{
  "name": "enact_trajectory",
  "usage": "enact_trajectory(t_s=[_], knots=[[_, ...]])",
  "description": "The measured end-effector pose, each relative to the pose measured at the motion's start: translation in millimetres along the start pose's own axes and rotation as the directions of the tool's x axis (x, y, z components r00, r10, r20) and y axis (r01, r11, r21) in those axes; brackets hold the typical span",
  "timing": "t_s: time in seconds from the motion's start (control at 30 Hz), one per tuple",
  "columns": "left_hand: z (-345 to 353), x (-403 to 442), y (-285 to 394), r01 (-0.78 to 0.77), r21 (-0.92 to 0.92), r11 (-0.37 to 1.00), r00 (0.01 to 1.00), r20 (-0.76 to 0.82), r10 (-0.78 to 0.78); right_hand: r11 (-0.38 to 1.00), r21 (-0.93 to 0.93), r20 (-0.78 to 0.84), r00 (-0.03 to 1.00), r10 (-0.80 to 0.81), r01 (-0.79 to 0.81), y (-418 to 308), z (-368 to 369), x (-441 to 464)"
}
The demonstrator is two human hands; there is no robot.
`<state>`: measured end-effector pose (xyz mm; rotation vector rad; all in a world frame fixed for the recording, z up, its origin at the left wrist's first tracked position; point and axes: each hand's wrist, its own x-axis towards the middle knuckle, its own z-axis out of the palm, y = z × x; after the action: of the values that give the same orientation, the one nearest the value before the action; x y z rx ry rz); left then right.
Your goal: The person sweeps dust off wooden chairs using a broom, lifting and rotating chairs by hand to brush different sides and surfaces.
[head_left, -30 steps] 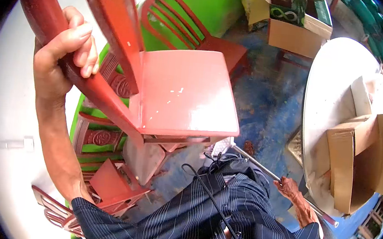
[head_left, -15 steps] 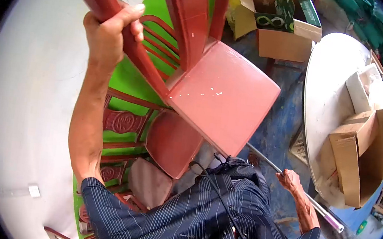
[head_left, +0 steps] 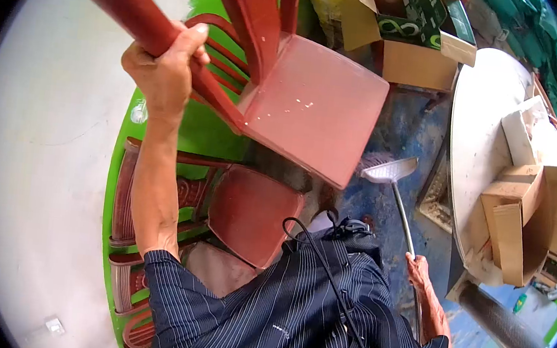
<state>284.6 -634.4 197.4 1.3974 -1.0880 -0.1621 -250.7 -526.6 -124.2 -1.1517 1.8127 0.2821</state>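
Swung outward since the earlier frame, the broom (head_left: 403, 216) points forward over the blue floor (head_left: 411, 120), its shaft clasped in the right hand (head_left: 418, 271). The left hand (head_left: 166, 83) encircles the red chair (head_left: 315, 110)'s back post (head_left: 136, 13), slanting down rightward.

Floor (head_left: 405, 122) gap; chair (head_left: 318, 107) left; table (head_left: 479, 140) right

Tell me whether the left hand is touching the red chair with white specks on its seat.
Touching. The head view shows the left hand wrapped around a back post of the chair, with no gap between.
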Motion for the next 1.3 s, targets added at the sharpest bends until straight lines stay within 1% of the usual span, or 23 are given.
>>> enact_trajectory(t_s=[0.03,0.1,0.17,0.3,0.37,0.43,0.5,0.57,0.6,0.67,0.7,0.77,0.8,0.83,0.9,0.93,0.97,1.03,1.1,1.13,1.2,1.23,1.3], knots=[[5,7,-3,0.001,-0.015,1.000,0.999,-0.036,-0.001,0.999,0.043,0.024,1.000,0.007,-0.008,-2,-10,-2],[-2,15,-23,-0.009,-0.042,0.999,0.999,-0.046,0.008,1.000,0.029,-0.073,0.997,0.003,-0.001,8,-4,0],[-2,12,-32,0.021,-0.060,0.998,0.999,-0.049,-0.024,0.992,-0.062,-0.139,0.984,-0.115,0.108,39,8,18],[0,9,-66,0.009,0.012,1.000,1.000,-0.014,-0.009,0.996,-0.045,-0.157,0.983,-0.089,0.083,41,-1,6],[1,6,-87,0.061,0.068,0.996,0.996,-0.062,-0.057,0.984,-0.084,-0.247,0.953,-0.176,0.159,53,6,4],[-2,8,-91,0.045,-0.090,0.995,0.998,-0.039,-0.049,0.988,-0.080,-0.250,0.957,-0.147,0.131,53,10,1],[5,4,-86,0.063,-0.028,0.998,0.996,-0.056,-0.064,0.989,-0.029,-0.223,0.964,-0.147,0.144,57,6,2],[5,8,-93,0.053,-0.052,0.997,0.995,-0.082,-0.057,0.995,-0.020,-0.211,0.972,-0.102,0.100,57,9,2],[3,10,-98,0.083,-0.082,0.993,0.991,-0.098,-0.091,0.996,-0.023,-0.225,0.970,-0.094,0.091,51,7,-1],[5,13,-98,0.104,-0.115,0.988,0.990,-0.080,-0.113,0.996,0.019,-0.248,0.966,-0.079,0.087,42,8,-10],[4,14,-101,0.120,-0.114,0.986,0.988,-0.080,-0.129,0.996,0.018,-0.238,0.968,-0.077,0.084,55,12,-10],[11,10,-98,0.108,-0.096,0.990,0.988,-0.098,-0.117,0.983,-0.016,-0.315,0.932,-0.177,0.181,88,18,-5],[11,8,-97,0.107,-0.083,0.991,0.987,-0.113,-0.116,0.978,0.152,-0.246,0.963,-0.105,0.146,95,17,-11],[7,6,-97,0.108,-0.078,0.991,0.986,-0.120,-0.116,0.978,0.147,-0.242,0.964,-0.112,0.151,102,15,-20],[3,4,-98,0.091,-0.042,0.995,0.990,-0.101,-0.094,0.943,0.136,-0.201,0.940,-0.276,0.305,112,12,-24],[0,2,-100,0.102,-0.024,0.995,0.988,-0.118,-0.104,0.933,0.222,-0.140,0.956,-0.258,0.285,113,10,-28],[3,-3,-98,0.102,-0.009,0.995,0.987,-0.121,-0.102,0.931,0.224,-0.126,0.956,-0.265,0.288,116,9,-23],[-4,-10,-98,0.096,-0.061,0.994,0.985,-0.138,-0.103,0.884,0.277,-0.019,0.922,-0.387,0.376,90,4,-18],[-14,-16,-103,0.075,-0.058,0.995,0.987,-0.140,-0.083,0.874,0.151,0.031,0.882,-0.470,0.461,29,-14,-10],[-16,-20,-100,0.074,-0.015,0.997,0.986,-0.151,-0.076,0.847,0.023,0.035,0.846,-0.531,0.531,-3,-23,-5],[-19,-21,-94,0.067,0.052,0.996,0.982,-0.179,-0.057,0.823,-0.053,0.134,0.821,-0.555,0.565,-75,-43,-8],[-17,-19,-84,0.040,0.079,0.996,0.982,-0.186,-0.025,0.747,-0.081,0.143,0.749,-0.646,0.660,-93,-47,2],[-16,-13,-66,0.010,0.187,0.982,0.964,-0.263,0.040,0.684,-0.158,0.204,0.701,-0.684,0.713,-134,-55,13]])
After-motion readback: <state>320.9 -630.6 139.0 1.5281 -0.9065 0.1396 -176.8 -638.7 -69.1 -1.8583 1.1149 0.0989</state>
